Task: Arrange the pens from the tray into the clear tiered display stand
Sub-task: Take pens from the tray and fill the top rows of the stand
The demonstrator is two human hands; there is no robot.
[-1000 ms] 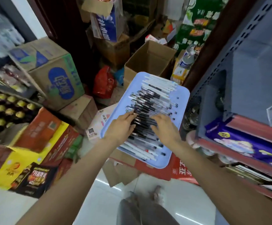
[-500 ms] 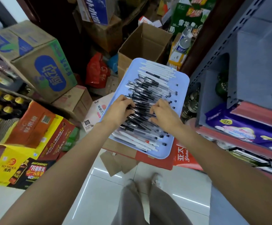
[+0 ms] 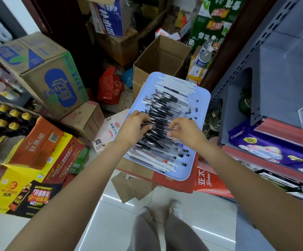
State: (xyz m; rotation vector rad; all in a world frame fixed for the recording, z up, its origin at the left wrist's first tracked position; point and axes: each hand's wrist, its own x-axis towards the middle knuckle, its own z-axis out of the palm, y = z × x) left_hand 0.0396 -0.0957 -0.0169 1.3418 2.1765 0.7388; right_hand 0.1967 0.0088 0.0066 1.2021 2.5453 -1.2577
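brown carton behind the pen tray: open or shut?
Open. The brown carton has its top flaps folded out, and its bare inner walls and floor show. No contents visible inside.

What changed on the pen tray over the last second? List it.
Both hands worked farther up the pile: the left hand and the right hand now curl their fingers onto the black pens mid-tray, gathering them. No pen has left the blue tray; the white pens stayed put.

I stand in a small shop's stock corner: drink cartons stacked at left of the frame, bottled drinks beside them, metal retail shelving with packaged goods at right.
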